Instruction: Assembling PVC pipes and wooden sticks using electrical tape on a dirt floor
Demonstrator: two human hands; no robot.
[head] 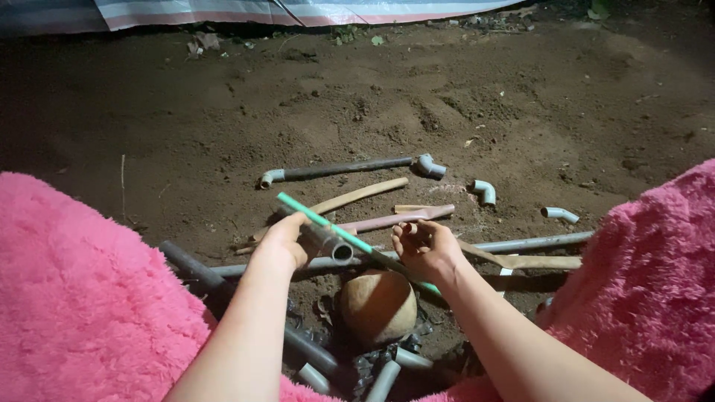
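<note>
Closest in, fluffy pink fabric (82,298) on both sides, over the knees. Between them, short grey pipe pieces (387,372) and a round brown gourd-like ball (377,304) on the dirt; cannot tell if hollow or holding anything. Just above, left hand (287,242) wrapped around a short grey pipe (331,244), open end facing here, inside dark. Right hand (424,249) loosely curled, fingers bent, at a thin green stick (350,238); hard to tell if gripped. Farther out, long grey pipe (521,243), wooden sticks (357,196), pipe with elbow ends (342,169), loose elbow fitting (484,191). Farthest, striped tarp (298,11).
</note>
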